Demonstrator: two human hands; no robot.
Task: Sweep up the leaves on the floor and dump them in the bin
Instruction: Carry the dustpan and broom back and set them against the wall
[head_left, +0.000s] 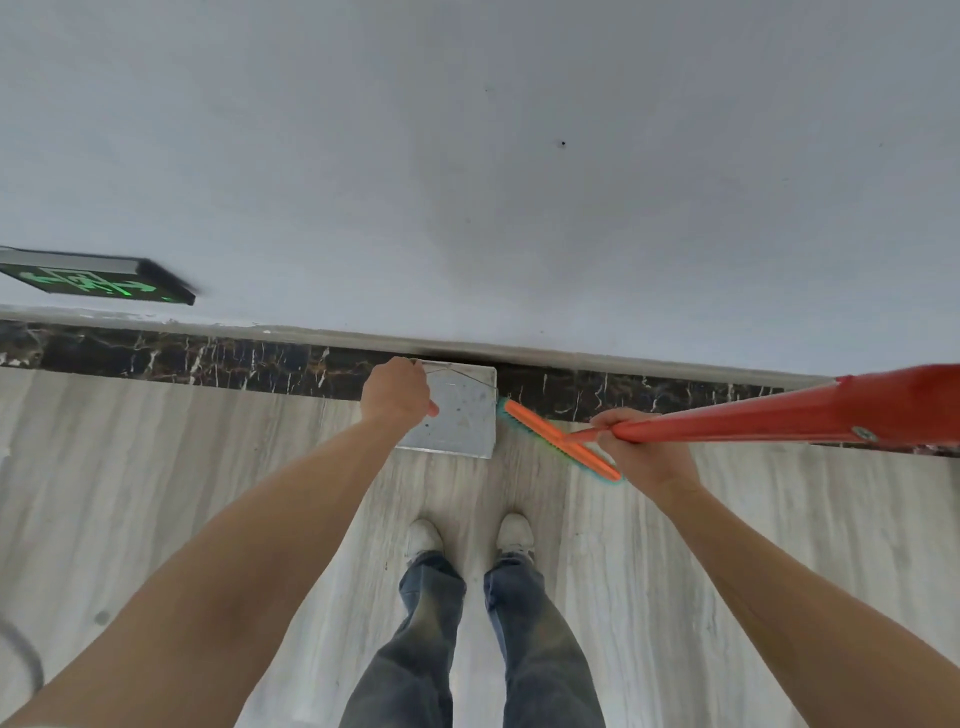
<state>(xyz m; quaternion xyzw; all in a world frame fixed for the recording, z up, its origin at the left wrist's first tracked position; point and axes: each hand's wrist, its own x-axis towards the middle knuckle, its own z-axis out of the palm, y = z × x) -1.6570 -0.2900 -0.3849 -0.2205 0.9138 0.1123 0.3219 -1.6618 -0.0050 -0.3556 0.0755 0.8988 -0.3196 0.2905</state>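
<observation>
My left hand (397, 389) curls around the thin wire handle of the metal dustpan (457, 415) against the dark marble skirting (208, 358), my right hand (636, 449) grips the red broom handle (779, 415) — its orange-and-teal head (561, 441) just beside the pan — above my white shoes (470, 535).
</observation>
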